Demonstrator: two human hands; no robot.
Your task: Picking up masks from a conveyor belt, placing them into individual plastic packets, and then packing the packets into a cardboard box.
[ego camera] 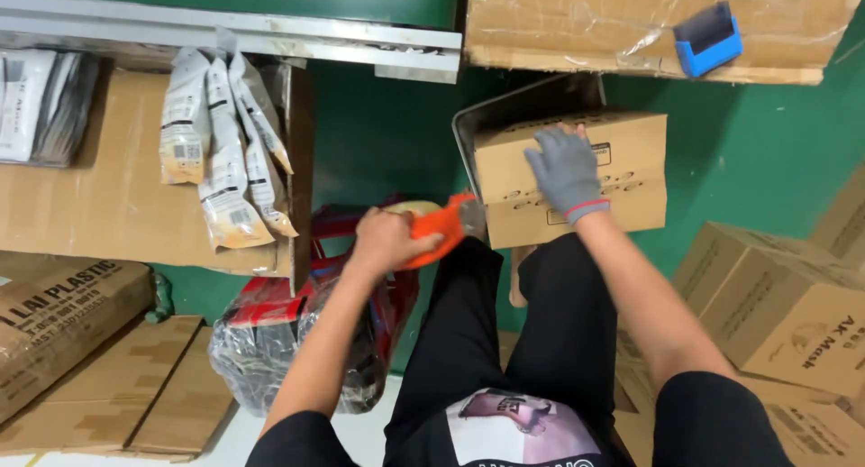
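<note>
My left hand (386,240) is bare, fingers closed around the handle of the orange tape dispenser (439,230). The dispenser's front edge touches the left side of the small cardboard box (622,174). My right hand (566,172), in a grey glove, lies flat on top of the box, fingers spread open. The box rests on a metal tray (505,111) above my knees. Cardboard boxes (784,305) stand to the right; white pouches (225,142) hang far left.

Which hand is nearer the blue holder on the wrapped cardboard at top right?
Right. The gloved right hand rests on the small carton, just below the blue holder; the bare left hand grips the orange tape dispenser, farther left.
</note>
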